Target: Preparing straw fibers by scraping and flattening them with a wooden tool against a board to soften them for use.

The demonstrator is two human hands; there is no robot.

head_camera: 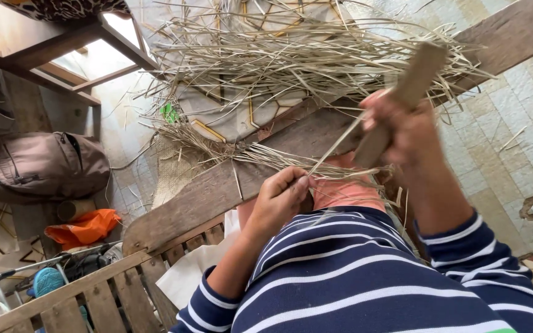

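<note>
My right hand (402,132) is closed around a flat wooden tool (411,86), held up over a long wooden plank (211,194). My left hand (282,197) pinches the near end of a thin pale straw strip (334,148) that runs up to the tool. More dried strips lie across the plank between my hands. A large loose pile of dried grass (291,61) is spread on a patterned mat beyond the plank. My navy sleeves with white stripes fill the bottom of the view.
A brown backpack (38,163) and an orange cloth (84,228) lie at the left. A slatted wooden frame (112,296) runs along the lower left. A wooden furniture frame (75,49) stands at the upper left. Tiled floor (525,123) is at the right.
</note>
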